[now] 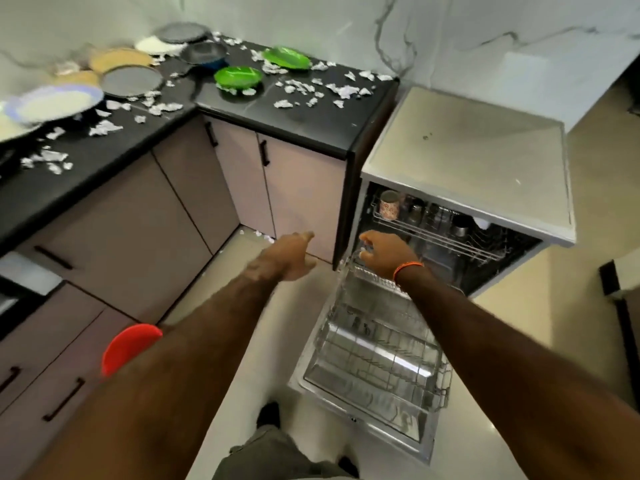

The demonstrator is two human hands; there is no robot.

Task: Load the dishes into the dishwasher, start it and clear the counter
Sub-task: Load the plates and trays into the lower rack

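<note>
The dishwasher [467, 150] stands open to the right of the black counter [311, 119]. Its door is down and the bare lower rack [374, 358] is pulled out over it. My right hand [382, 256], with an orange wristband, curls its fingers on that rack's far rim. The upper rack [436, 233] holds a patterned mug [389, 204] and dark cups. My left hand [292, 252] reaches forward with nothing in it, left of the dishwasher. Two green plates [238, 77] lie on the counter, with a grey plate [131, 79], a blue-rimmed plate [59, 103] and a dark pan [204, 53].
Crumpled white paper scraps [298, 86] litter the counter, and a few lie on the floor by the cabinets. A red plate [130, 346] shows under my left arm at the lower cabinets. The cabinet doors [304, 199] are closed. A dark piece of furniture [623, 306] stands at the right edge.
</note>
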